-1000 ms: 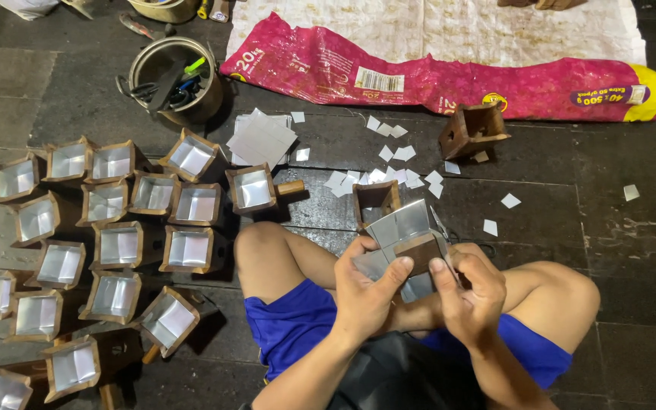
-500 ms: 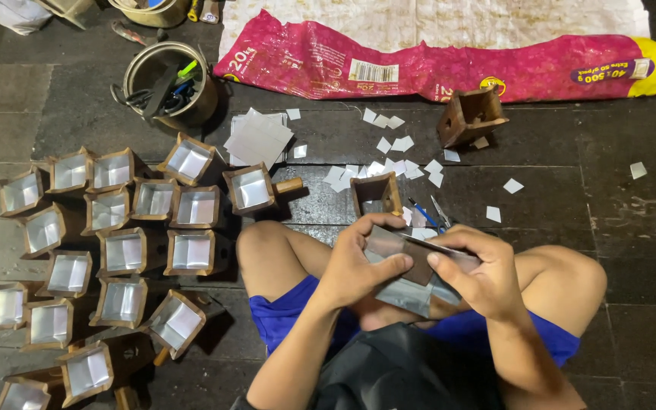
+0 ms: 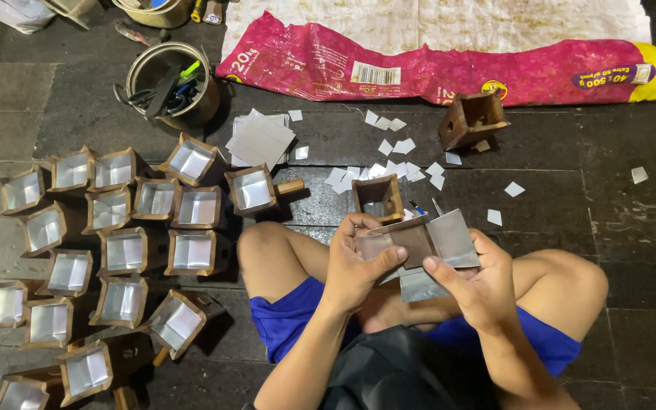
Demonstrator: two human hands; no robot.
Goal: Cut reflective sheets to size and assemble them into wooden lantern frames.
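Both hands (image 3: 358, 262) (image 3: 480, 285) shifted slightly, fingers clamped on one box (image 3: 411, 241); two unlined boxes (image 3: 378, 199) ahead.

The dark stone floor (image 3: 55, 99) carries rows of foil-lined wooden boxes (image 3: 123, 250), scattered foil squares (image 3: 389, 144), a metal pot (image 3: 172, 83) and a pink sack (image 3: 449, 68).

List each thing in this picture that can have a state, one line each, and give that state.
Brown wooden box with silver foil sheets: held in both hands, foil flaps sticking out.
Left hand: closed on the box.
Right hand: pinching the foil.
Foil-lined wooden boxes: lined, open side up, grouped on the floor.
Bare wooden box: unlined, tipped on its side.
Round metal pot: open, holding tools.
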